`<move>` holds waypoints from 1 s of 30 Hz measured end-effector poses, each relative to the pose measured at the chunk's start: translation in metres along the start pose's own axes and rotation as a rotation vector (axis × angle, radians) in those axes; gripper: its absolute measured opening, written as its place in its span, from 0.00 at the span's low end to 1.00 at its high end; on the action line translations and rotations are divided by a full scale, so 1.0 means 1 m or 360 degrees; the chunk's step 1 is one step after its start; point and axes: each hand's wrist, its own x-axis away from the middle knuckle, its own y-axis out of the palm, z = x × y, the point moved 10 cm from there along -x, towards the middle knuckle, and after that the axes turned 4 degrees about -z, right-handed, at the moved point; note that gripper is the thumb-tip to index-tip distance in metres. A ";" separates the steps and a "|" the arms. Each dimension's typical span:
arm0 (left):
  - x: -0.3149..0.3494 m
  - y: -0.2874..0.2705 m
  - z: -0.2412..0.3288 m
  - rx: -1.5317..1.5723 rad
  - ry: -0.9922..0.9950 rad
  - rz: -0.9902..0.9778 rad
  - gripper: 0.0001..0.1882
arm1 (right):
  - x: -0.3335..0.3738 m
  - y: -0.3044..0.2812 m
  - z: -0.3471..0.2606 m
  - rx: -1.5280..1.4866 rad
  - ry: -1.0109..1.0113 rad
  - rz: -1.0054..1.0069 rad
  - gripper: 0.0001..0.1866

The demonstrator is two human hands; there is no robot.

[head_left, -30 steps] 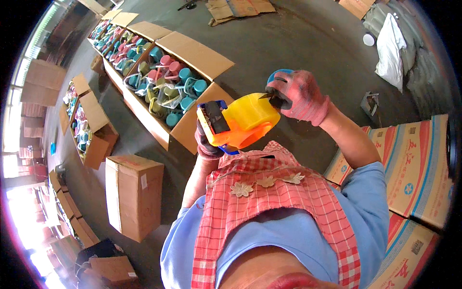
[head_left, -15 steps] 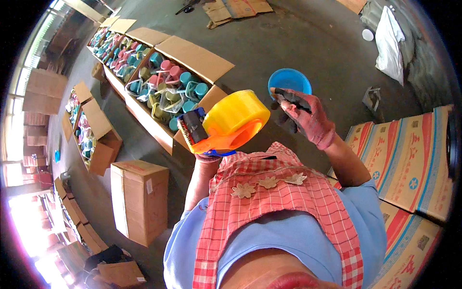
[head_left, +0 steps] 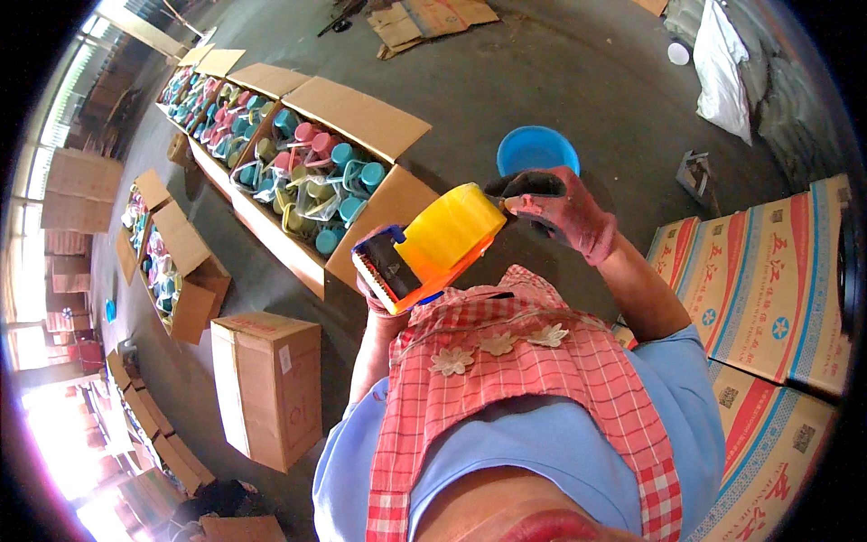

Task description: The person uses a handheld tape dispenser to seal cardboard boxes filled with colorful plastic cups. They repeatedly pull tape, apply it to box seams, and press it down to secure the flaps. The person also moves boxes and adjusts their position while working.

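Note:
My left hand (head_left: pixel 383 298) is wrapped round a tape dispenser (head_left: pixel 408 271) with an orange and blue body, a black plate and a toothed cutting edge. The dispenser's body hides most of those fingers. On it sits a wide yellow roll of packing tape (head_left: pixel 454 228). My right hand (head_left: pixel 567 215), in a pinkish-red and dark grey glove with bare fingertips, has its fingers curled together against the roll's right edge. Whether a tape end is pinched there cannot be made out. Just beyond the right hand, a blue basin (head_left: pixel 536 152) rests on the floor.
Ahead to the left, open cartons (head_left: pixel 339 144) hold teal, pink and olive plastic cups. A smaller open carton (head_left: pixel 181 262) lies farther left. One closed box (head_left: pixel 268 384) stands at my left. Printed cartons (head_left: pixel 768 280) are stacked at my right; a white sack (head_left: pixel 722 77) lies beyond.
My right hand has moved left and its fingertips now meet the tape roll. The dispenser has turned a little in my left hand, showing more of its black plate.

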 end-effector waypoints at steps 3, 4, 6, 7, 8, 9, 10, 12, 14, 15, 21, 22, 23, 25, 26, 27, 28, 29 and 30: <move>-0.003 0.018 0.005 -0.0026 0.0029 0.0055 0.25 | -0.003 -0.002 0.016 -0.0188 0.0148 0.0036 0.08; -0.011 0.020 0.008 -0.0037 0.0071 -0.0076 0.23 | -0.005 0.000 0.010 -0.0141 0.0080 0.0032 0.08; -0.004 0.019 0.012 -0.0186 0.0137 -0.0114 0.23 | -0.010 0.004 -0.003 -0.0050 -0.0058 0.0022 0.09; -0.004 0.027 0.013 -0.0243 0.0160 -0.0140 0.23 | -0.011 0.001 0.001 0.0029 -0.0112 0.0063 0.09; -0.004 0.030 0.015 -0.0330 0.0165 -0.0122 0.23 | -0.012 -0.001 0.011 0.0107 -0.0168 0.0108 0.09; -0.004 0.037 0.017 -0.0501 0.0195 -0.0128 0.24 | -0.013 -0.003 0.020 0.0061 -0.0169 0.0142 0.09; -0.007 0.054 0.020 -0.0665 0.0222 -0.0132 0.24 | -0.014 -0.005 0.032 0.0019 -0.0165 0.0182 0.08; -0.015 0.081 0.020 -0.0880 0.0048 -0.0204 0.28 | -0.015 -0.006 0.044 -0.0208 -0.0096 0.0225 0.09; -0.014 0.084 0.028 -0.1066 0.0131 -0.0183 0.31 | -0.016 -0.003 0.015 -0.0206 -0.0131 0.0230 0.12; -0.013 0.084 0.030 -0.0992 0.0138 -0.0155 0.32 | -0.014 -0.005 -0.006 -0.0140 -0.0166 0.0239 0.14; -0.004 0.079 -0.009 -0.0384 -0.0298 -0.0009 0.34 | 0.022 -0.027 -0.109 0.1421 -0.0894 0.0888 0.14; -0.005 0.081 -0.010 -0.0459 -0.0161 -0.0193 0.34 | 0.012 -0.036 -0.110 0.1224 -0.0844 0.0815 0.12; -0.004 0.087 -0.011 -0.0517 -0.0043 -0.0378 0.33 | 0.004 -0.046 -0.099 0.0819 -0.0770 0.0738 0.11; -0.003 0.061 -0.017 -0.0319 -0.0222 -0.0205 0.34 | -0.010 -0.056 -0.072 0.0014 -0.0604 0.0566 0.11; -0.001 0.048 -0.019 -0.0216 -0.0305 -0.0104 0.35 | -0.013 -0.057 -0.055 -0.0316 -0.0341 0.0532 0.13; -0.002 0.035 -0.020 -0.0072 -0.0368 -0.0006 0.35 | -0.015 -0.050 -0.048 -0.0441 -0.0315 0.0380 0.15; -0.006 0.029 -0.019 0.0024 -0.0380 0.0023 0.35 | -0.015 -0.047 -0.038 -0.0555 -0.0287 0.0239 0.16; -0.010 0.026 -0.020 0.0098 -0.0386 0.0037 0.35 | -0.017 -0.040 -0.029 -0.0673 -0.0258 0.0096 0.18; -0.013 0.025 -0.022 0.0152 -0.0385 0.0033 0.35 | -0.017 -0.037 -0.026 -0.0650 -0.0388 0.0096 0.21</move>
